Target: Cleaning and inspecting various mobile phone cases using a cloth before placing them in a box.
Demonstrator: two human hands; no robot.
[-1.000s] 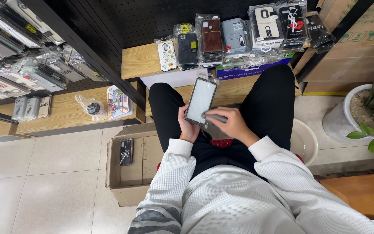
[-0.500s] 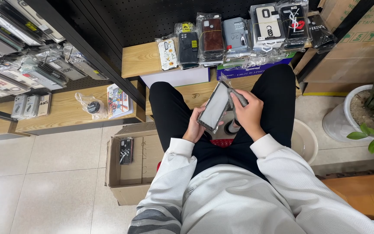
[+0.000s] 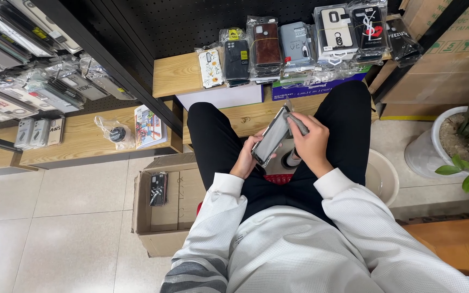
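Left hand [image 3: 243,158] is gripping the phone case [image 3: 272,138] by its lower edge, right hand [image 3: 311,142] pinching its top above the cardboard box [image 3: 161,220]; looks light, thin, slippery

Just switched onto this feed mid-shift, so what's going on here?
A person sits on a low seat between wooden shelves of packaged phone cases. Both hands hold one phone case in a clear sleeve over the lap: the left hand grips its lower end, the right hand pinches the top edge. An open cardboard box on the tiled floor to the person's left holds one packaged case. More packaged cases stand along the shelf ahead.
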